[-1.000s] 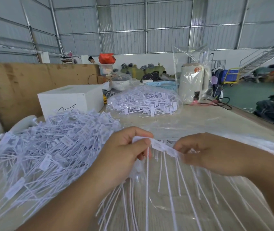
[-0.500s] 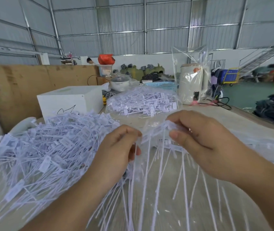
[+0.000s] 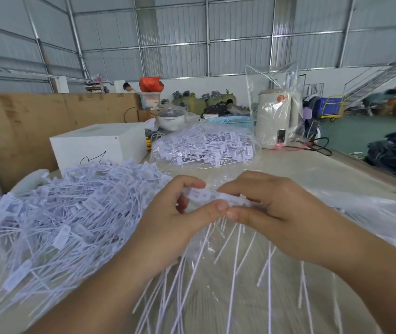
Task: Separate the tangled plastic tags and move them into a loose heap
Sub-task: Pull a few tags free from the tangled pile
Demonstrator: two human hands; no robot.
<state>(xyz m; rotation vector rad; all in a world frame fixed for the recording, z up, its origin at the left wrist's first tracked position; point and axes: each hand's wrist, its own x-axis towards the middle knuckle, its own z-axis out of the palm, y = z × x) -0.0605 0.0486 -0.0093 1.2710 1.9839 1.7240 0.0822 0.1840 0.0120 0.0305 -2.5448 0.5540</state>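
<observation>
My left hand [image 3: 168, 220] and my right hand [image 3: 279, 213] meet at the middle of the table. Both pinch the label ends of one strip of white plastic tags [image 3: 214, 197]. The tags' long thin tails [image 3: 235, 259] hang down and fan out toward me over clear plastic film. A big loose heap of separated white tags [image 3: 66, 213] lies just left of my left hand. A second pile of tags in a clear bag [image 3: 204, 145] rests farther back on the table.
A white box [image 3: 100, 145] stands behind the heap, in front of a brown board. A cream kettle wrapped in plastic [image 3: 276, 119] with a cable, a blue basket [image 3: 233, 121] and a white pot [image 3: 171, 118] sit at the back. Crumpled clear film [image 3: 373, 213] lies at right.
My right hand has come down and back toward the left hand. The two hands now touch at the thumbs on the tag strip, where half a second ago they were apart.
</observation>
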